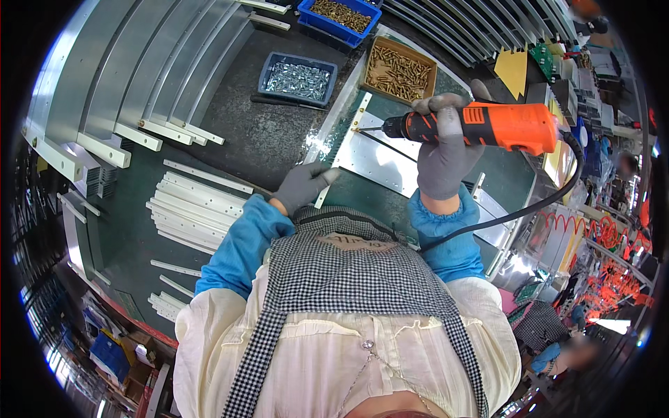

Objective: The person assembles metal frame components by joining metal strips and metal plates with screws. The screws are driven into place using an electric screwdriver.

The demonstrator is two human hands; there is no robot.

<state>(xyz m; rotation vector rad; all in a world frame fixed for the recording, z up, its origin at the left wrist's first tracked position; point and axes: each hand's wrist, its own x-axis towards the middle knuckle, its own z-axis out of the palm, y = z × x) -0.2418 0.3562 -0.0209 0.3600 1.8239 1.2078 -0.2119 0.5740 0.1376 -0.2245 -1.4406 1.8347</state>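
Note:
In my gloved right hand (446,157) is an orange and black electric screwdriver (481,125), held sideways with its bit pointing left. The bit's tip meets a small brass-coloured screw at a white drilled strip (344,145). That strip lies along the left end of a shiny metal panel (387,164) on the green bench top. My gloved left hand (306,187) has its fingers closed at the near part of the same strip, left of the panel. The fingers' undersides are hidden.
Brass-coloured screws fill a tan box (371,76) and a blue bin (304,21); silver fasteners fill another blue bin (263,80). White strips (191,209) are stacked at left. Long metal panels (104,90) stand far left. A black cable (519,214) loops beside my right arm.

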